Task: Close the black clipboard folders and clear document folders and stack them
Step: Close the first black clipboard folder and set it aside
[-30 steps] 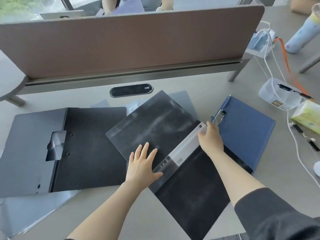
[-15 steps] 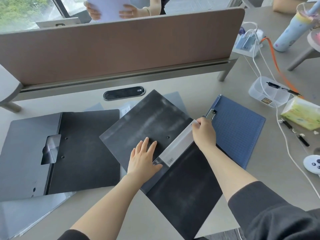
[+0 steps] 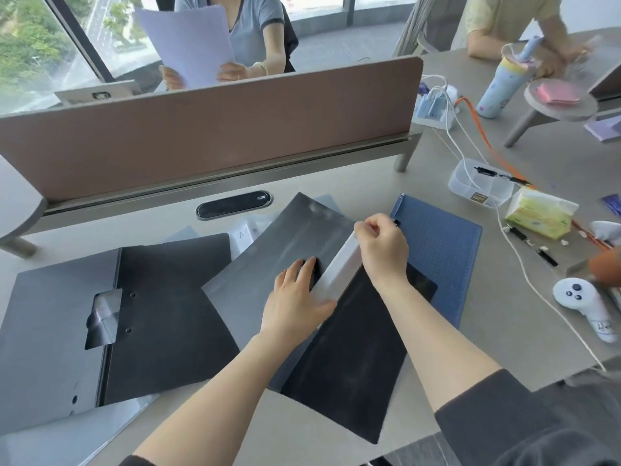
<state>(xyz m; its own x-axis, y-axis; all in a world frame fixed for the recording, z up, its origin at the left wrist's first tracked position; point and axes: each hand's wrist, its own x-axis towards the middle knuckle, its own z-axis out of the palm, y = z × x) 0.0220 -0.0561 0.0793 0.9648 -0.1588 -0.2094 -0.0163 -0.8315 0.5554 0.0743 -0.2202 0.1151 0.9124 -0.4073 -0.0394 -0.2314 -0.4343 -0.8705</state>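
An open black clipboard folder (image 3: 268, 257) lies slanted at the middle of the desk, with a pale spine strip (image 3: 339, 267) between its two flaps. My left hand (image 3: 295, 297) rests flat on the left flap, its thumb touching the strip. My right hand (image 3: 383, 247) is pinched on the strip's far end and hides the metal clip. A second open black folder (image 3: 168, 314) with a grey cover lies at the left. A blue folder (image 3: 443, 257) lies under the middle folder's right flap. Clear document folders (image 3: 67, 435) show beneath at the near left.
A brown divider panel (image 3: 215, 129) runs along the back, with a cable port (image 3: 234, 205) in front. At the right are a plastic box (image 3: 480, 186), a tissue pack (image 3: 537, 213), a white controller (image 3: 584, 304) and cables. Other people sit behind the divider and at the far right.
My right hand has curled tighter over the strip's far end, covering the clip. My left hand has shifted a little toward the strip. The view has tilted up.
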